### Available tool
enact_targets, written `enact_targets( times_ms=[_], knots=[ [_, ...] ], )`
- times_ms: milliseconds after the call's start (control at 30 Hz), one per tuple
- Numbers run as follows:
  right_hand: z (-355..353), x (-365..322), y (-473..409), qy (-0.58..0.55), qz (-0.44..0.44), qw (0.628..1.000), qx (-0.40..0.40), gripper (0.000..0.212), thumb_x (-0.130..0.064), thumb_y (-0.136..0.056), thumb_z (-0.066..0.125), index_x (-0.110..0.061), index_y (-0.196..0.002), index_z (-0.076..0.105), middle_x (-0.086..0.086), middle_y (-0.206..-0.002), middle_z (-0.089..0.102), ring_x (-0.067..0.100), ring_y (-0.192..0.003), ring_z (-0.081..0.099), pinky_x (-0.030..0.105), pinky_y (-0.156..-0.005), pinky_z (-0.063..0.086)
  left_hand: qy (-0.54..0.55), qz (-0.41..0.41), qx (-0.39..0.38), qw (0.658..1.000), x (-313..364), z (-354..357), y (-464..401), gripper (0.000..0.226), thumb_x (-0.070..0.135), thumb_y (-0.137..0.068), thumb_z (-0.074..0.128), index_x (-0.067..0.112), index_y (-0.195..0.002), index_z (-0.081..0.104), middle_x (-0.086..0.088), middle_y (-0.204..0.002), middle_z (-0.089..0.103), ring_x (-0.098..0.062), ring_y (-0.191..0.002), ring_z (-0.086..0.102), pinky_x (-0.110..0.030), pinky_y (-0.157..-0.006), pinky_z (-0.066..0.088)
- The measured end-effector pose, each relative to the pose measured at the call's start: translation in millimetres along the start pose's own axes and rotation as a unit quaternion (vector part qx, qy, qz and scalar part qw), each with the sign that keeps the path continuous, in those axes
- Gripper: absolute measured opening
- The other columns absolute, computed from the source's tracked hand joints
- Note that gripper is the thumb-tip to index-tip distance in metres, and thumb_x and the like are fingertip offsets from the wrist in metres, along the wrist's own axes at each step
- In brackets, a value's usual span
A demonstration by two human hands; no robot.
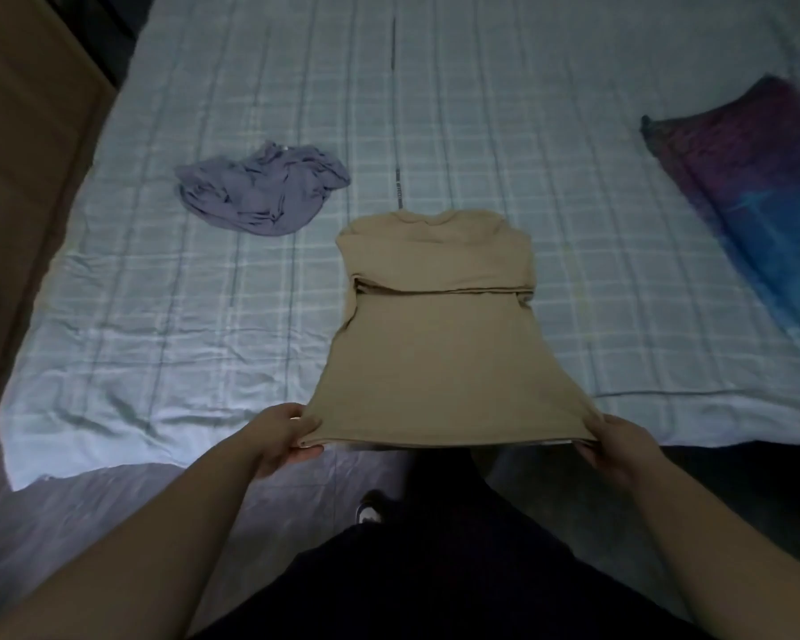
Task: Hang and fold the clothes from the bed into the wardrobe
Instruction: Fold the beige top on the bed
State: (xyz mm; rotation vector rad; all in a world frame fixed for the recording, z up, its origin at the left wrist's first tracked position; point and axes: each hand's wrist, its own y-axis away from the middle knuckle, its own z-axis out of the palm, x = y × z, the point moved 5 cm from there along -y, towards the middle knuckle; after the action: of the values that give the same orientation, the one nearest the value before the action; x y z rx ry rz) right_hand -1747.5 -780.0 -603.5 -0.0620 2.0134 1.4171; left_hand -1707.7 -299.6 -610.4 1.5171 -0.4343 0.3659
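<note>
A tan shirt [439,344] lies flat on the bed [158,316], its sleeves folded across the chest and its collar pointing away from me. My left hand [282,436] pinches the hem's left corner. My right hand [615,448] pinches the hem's right corner. The hem is lifted slightly over the bed's near edge. A crumpled lilac garment [262,189] lies further back on the left, apart from both hands.
A purple and blue pillow [753,214] lies along the bed's right side. Brown wooden furniture [24,177] stands at the left. The checked pale sheet hangs over the near edge. My dark trousers and one shoe [369,512] show below.
</note>
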Motion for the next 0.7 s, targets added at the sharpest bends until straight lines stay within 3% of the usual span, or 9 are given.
enact_targets(
  times_ms=[67, 167, 233, 300, 400, 533, 700],
  knots=[
    [-0.1, 0.2, 10.2, -0.036, -0.003, 0.999, -0.005, 0.035, -0.008, -0.102, 0.046, 0.003, -0.136, 0.048, 0.01, -0.096, 0.061, 0.021, -0.083, 0.059, 0.025, -0.052, 0.056, 0.035, -0.001, -0.012, 0.999, 1.0, -1.7, 8.2, 0.031, 0.008, -0.095, 0.06, -0.01, -0.12, 0.056, -0.02, -0.098, 0.063, -0.025, -0.082, 0.064, -0.027, -0.059, 0.058],
    [5.4, -19.8, 21.7, -0.058, -0.046, 0.997, -0.015, 0.032, -0.007, -0.1, 0.051, -0.007, -0.132, 0.051, 0.01, -0.1, 0.06, 0.022, -0.087, 0.061, 0.031, -0.064, 0.056, 0.094, 0.029, -0.026, 0.995, 18.6, -4.7, 15.8, 0.033, 0.009, -0.095, 0.06, -0.002, -0.126, 0.055, -0.02, -0.11, 0.065, -0.025, -0.091, 0.066, -0.029, -0.064, 0.06],
    [12.8, -40.9, 26.4, -0.078, -0.067, 0.994, -0.024, 0.026, -0.005, -0.1, 0.049, -0.015, -0.124, 0.053, 0.01, -0.101, 0.059, 0.021, -0.087, 0.061, 0.028, -0.06, 0.058, 0.128, 0.058, -0.037, 0.989, 40.8, -6.4, 19.8, 0.03, 0.006, -0.095, 0.058, 0.009, -0.126, 0.056, -0.018, -0.113, 0.064, -0.027, -0.094, 0.066, -0.033, -0.07, 0.062],
    [23.4, -66.8, 25.3, -0.105, -0.076, 0.991, -0.042, 0.02, -0.004, -0.101, 0.045, -0.01, -0.115, 0.058, 0.012, -0.101, 0.06, 0.02, -0.088, 0.06, 0.021, -0.055, 0.057, 0.154, 0.084, -0.046, 0.983, 69.7, -6.7, 19.7, 0.026, 0.004, -0.096, 0.056, 0.01, -0.121, 0.059, -0.016, -0.108, 0.065, -0.025, -0.093, 0.068, -0.033, -0.076, 0.061],
    [42.3, -112.0, 16.4, -0.149, -0.074, 0.984, -0.063, 0.016, -0.007, -0.102, 0.046, -0.007, -0.103, 0.062, 0.012, -0.102, 0.06, 0.017, -0.091, 0.061, 0.019, -0.056, 0.057, 0.214, 0.099, -0.042, 0.971, 114.7, -5.3, 9.3, 0.014, 0.005, -0.097, 0.054, -0.003, -0.104, 0.064, -0.018, -0.099, 0.067, -0.021, -0.083, 0.073, -0.031, -0.073, 0.061],
    [73.9, -181.6, -8.7, -0.204, -0.064, 0.973, -0.083, 0.013, -0.008, -0.1, 0.051, -0.008, -0.097, 0.064, 0.009, -0.102, 0.063, 0.015, -0.089, 0.065, 0.019, -0.06, 0.058, 0.309, 0.085, -0.02, 0.947, 179.7, 3.7, -16.4, 0.039, 0.017, -0.099, 0.055, 0.004, -0.07, 0.077, -0.011, -0.085, 0.073, -0.019, -0.078, 0.074, -0.033, -0.068, 0.061],
    [121.0, -255.3, -65.0, -0.235, -0.052, 0.966, -0.092, 0.012, -0.004, -0.097, 0.053, -0.008, -0.096, 0.064, 0.002, -0.078, 0.073, 0.009, -0.062, 0.071, 0.017, -0.055, 0.055, 0.331, 0.076, 0.01, 0.941, 262.0, 16.1, -73.8, 0.027, 0.031, -0.102, 0.049, 0.013, -0.092, 0.066, -0.005, -0.086, 0.075, -0.017, -0.078, 0.074, -0.037, -0.073, 0.056]
  ],
)
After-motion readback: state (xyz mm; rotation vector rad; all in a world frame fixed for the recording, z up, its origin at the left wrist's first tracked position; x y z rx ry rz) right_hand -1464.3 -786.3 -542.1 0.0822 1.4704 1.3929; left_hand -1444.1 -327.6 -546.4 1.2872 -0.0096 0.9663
